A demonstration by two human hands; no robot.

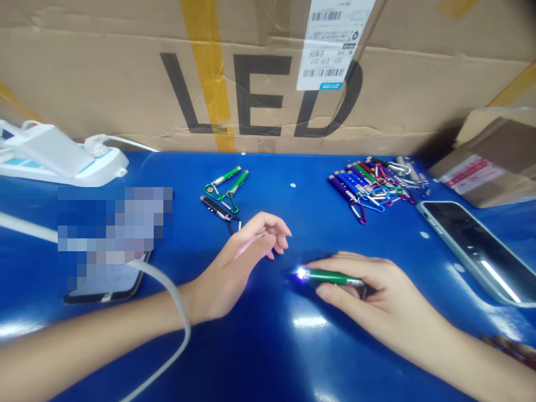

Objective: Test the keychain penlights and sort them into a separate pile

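My right hand (368,296) is closed round a small green keychain torch (330,277) that lies low over the blue table (272,346). Its tip at the left end is lit and shines toward my left palm. My left hand (240,257) rests on its edge on the table, palm turned to the light, fingers loosely curled and apart, holding nothing. Just beyond it lie two green torches (228,181) and a black torch (215,207), each with a clip.
A heap of several purple, blue, green and red torches (372,184) lies at the back right. A phone (477,248) lies at the right, another phone (104,285) at the left under a white cable (171,296). A white power strip (62,159) and large cardboard boxes (259,72) line the back.
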